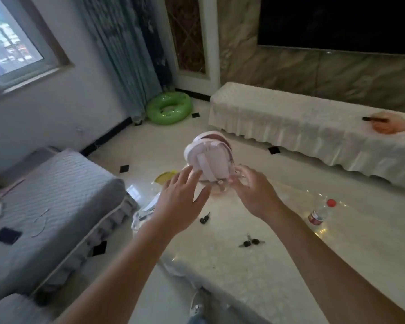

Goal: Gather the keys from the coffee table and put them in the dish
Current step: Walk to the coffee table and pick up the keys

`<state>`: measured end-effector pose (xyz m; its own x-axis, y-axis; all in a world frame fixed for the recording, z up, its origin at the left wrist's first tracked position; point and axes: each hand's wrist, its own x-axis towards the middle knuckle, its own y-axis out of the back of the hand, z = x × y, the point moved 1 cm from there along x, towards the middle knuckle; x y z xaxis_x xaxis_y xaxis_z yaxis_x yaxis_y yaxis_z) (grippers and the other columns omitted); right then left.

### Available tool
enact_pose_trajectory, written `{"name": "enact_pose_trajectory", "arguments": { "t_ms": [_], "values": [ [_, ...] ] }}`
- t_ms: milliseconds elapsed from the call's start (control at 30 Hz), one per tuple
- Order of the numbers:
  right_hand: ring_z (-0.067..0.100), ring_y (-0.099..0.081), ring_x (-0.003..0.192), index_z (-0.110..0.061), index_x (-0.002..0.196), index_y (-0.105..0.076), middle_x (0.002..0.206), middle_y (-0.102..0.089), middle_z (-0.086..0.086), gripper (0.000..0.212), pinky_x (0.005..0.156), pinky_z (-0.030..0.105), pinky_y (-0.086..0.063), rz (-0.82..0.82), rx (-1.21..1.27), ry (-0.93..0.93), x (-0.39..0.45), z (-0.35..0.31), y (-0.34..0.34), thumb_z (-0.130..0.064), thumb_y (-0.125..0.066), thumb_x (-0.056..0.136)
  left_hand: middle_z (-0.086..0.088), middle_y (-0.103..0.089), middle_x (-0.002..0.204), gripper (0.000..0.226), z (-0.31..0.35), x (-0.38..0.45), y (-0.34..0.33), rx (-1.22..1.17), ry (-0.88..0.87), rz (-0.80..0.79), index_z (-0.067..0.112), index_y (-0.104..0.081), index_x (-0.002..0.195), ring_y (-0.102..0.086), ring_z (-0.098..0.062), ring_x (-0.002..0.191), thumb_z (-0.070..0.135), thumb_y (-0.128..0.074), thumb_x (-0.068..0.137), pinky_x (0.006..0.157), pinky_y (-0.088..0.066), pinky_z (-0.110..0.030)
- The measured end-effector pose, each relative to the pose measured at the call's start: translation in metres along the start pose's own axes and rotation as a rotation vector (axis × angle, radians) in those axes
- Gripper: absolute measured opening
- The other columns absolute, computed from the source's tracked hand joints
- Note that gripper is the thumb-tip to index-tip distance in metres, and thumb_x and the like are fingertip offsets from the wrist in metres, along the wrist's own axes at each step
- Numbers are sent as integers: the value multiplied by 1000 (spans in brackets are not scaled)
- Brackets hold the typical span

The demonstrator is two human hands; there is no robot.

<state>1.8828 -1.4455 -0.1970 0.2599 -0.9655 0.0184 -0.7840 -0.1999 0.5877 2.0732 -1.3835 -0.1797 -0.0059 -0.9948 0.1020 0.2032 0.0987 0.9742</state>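
Both hands reach toward a small pink bag (pixel 207 160) that stands at the far end of the coffee table (pixel 255 272). The left hand (pixel 181 199) hovers just short of the bag with its fingers spread and nothing in them. The right hand (pixel 253 190) is at the bag's lower right corner, its fingertips curled in as if pinching a strap or a zip pull, though blur keeps me from telling whether it truly has hold of anything. The keys are still on the table, on the near side of the bag: a single black-headed key (pixel 205 218) lies a little nearer than the bag, below the left hand, and a pair of black-headed keys (pixel 250 242) lies nearer again and to the right. A water bottle (pixel 319 212) with a red cap lies on its side well to the right of the bag. A pale, glassy rounded shape under the bag may be the dish, but I cannot be sure. The main risk, as I judge it, is that lifting the bag drags or tips whatever it rests on, or that a swinging strap sweeps the nearest key off the table's left edge. The slick, glossy tabletop would let a nudged key slide easily.
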Motion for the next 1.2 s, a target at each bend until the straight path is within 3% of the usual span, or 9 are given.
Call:
{"name": "enact_pose_trajectory", "arguments": {
  "t_ms": [133, 300, 433, 600, 967, 1200],
  "values": [
    [18, -49, 121, -18, 133, -50, 135, -55, 4, 54, 88, 27, -35, 140, -54, -91, 8, 0, -1, -52, -46, 92, -3, -34, 154, 57, -22, 37, 0, -13, -144, -16, 24, -36, 142, -34, -25, 137, 56, -31, 95, 109, -31, -43],
    [20, -42, 128, -19, 137, -46, 137, -53, 2, 54, 98, 31, -33, 220, -191, -105, 16, -13, -26, -51, -46, 93, -4, -42, 149, 55, -47, 62, -11, -66, -271, -29, 22, -42, 139, -41, -27, 132, 54, -31, 96, 104, -34, -42],
    [20, -41, 128, -24, 136, -45, 137, -53, 0, 55, 94, 30, -32, 240, -202, -152, 13, -12, -51, -55, -43, 90, -3, -50, 141, 50, -61, 66, -26, -136, -334, -44, 23, -47, 133, -47, -26, 127, 53, -34, 94, 100, -36, -40],
    [21, -38, 132, -25, 141, -39, 141, -49, 0, 62, 103, 39, -34, 218, -200, -232, 9, -1, -67, -59, -39, 90, 0, -52, 138, 49, -72, 68, -46, -157, -358, -91, 27, -43, 135, -48, -24, 125, 54, -32, 95, 100, -36, -40],
    [22, -39, 132, -20, 139, -42, 143, -47, 3, 61, 105, 41, -35, 137, -129, -431, 4, 72, -104, -58, -41, 91, -5, -43, 147, 66, -89, 68, -118, -86, -300, -279, 22, -42, 138, -41, -27, 133, 62, -19, 91, 106, -34, -45],
    [21, -56, 115, -23, 137, -45, 138, -53, 4, 62, 95, 39, -44, 87, -90, -572, -1, 163, -152, -61, -40, 88, -4, -42, 148, 63, -94, 59, -218, -92, -263, -422, 23, -40, 139, -39, -25, 135, 61, -20, 93, 108, -32, -46]
  ]
}}
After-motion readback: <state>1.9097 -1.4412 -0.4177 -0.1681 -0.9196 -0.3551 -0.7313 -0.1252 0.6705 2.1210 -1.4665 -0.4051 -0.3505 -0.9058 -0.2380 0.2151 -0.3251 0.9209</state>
